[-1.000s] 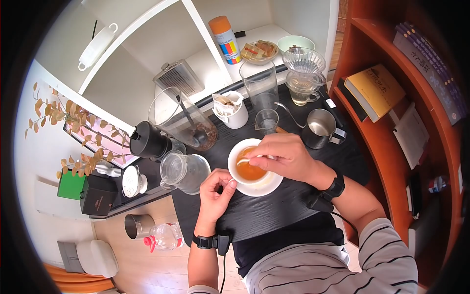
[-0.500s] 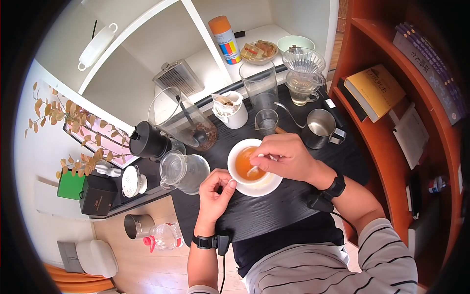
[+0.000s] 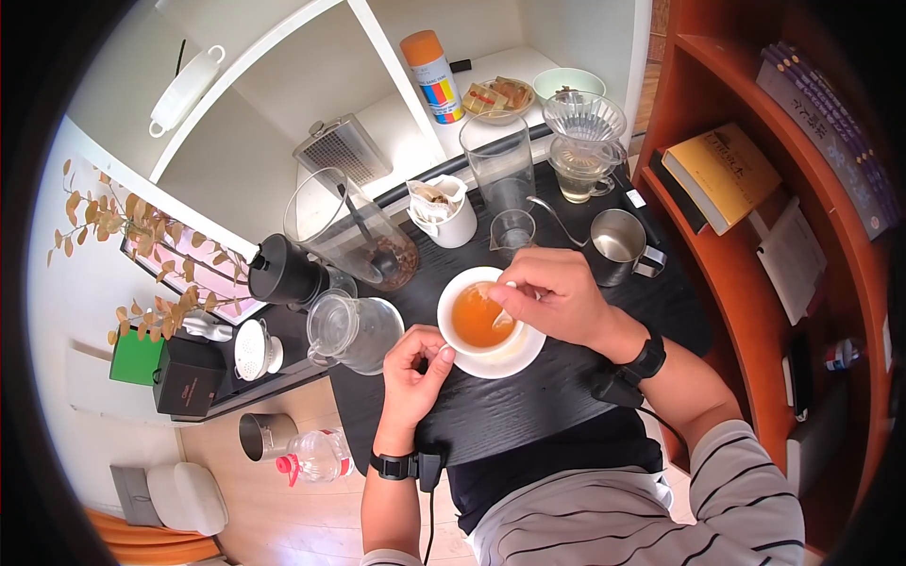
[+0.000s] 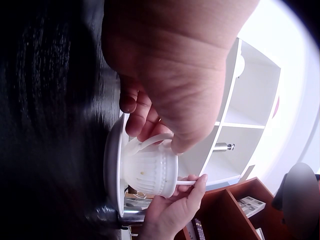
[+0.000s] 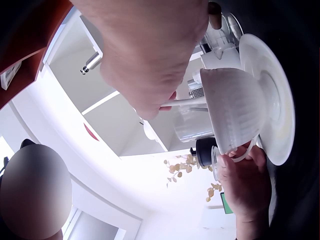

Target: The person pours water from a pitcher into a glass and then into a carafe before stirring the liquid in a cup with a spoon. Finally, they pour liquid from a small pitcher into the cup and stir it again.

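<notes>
a: ok so what are we getting from the head view? we see the white cup [image 3: 447,321] near the front of the black table [image 3: 557,387], with amber liquid [image 3: 475,319] inside. the right hand [image 3: 561,300] is above its rim, and the white spoon [image 3: 501,322] dips into the liquid.

b: yep, but from up there we can't really make out the cup handle [image 4: 152,141]. the left wrist view sorts that: the left hand [image 3: 412,373] has thumb and fingers closed on it, so that's a grip.

a: and the right fingers? we get those from the left wrist view too, right?

b: yeah, thumb and fingers pinch the spoon's stem. how the rest of them lie, we can't tell. both wrist views show the cup's ribbed side and its foot down on the saucer [image 5: 281,125], but neither lets us see the liquid.

a: the right wrist view also gives us a brown handle [image 5: 215,16] by the small glass beaker [image 3: 512,232]. from the head we only get the glass, right behind the right hand.

b: and only the head view lays out the neighbours for us: glass jug [image 3: 376,332] just beside the left hand, metal kettle [image 3: 618,247] past the right one.
</notes>
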Demonstrator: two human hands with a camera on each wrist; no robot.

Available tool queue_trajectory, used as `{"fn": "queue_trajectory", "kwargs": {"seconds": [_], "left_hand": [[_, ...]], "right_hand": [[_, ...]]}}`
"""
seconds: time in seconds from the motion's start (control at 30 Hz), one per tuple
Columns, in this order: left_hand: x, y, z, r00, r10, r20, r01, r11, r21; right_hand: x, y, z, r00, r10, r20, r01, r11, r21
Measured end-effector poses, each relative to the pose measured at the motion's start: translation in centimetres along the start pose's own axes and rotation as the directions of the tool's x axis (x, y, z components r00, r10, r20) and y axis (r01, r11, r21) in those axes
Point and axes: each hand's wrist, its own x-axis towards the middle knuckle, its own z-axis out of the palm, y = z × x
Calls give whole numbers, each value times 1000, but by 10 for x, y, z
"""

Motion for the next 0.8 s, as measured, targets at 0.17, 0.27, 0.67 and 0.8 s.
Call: {"fn": "queue_trajectory", "kwargs": {"seconds": [0.17, 0.27, 0.67, 0.8], "left_hand": [[0, 1, 0, 1000, -3, 2, 2, 1000, 8], [0, 1, 0, 1000, 5, 5, -5, 1000, 10], [0, 0, 0, 1000, 4, -3, -4, 1000, 4], [0, 1, 0, 1000, 0, -1, 0, 1000, 2]], "right_hand": [[1, -3, 4, 995, -7, 98, -1, 996, 87], [1, 4, 8, 993, -116, 21, 116, 993, 24], [0, -2, 0, 999, 27, 25, -29, 998, 64], [0, -2, 4, 993, -27, 118, 17, 996, 86]]}}
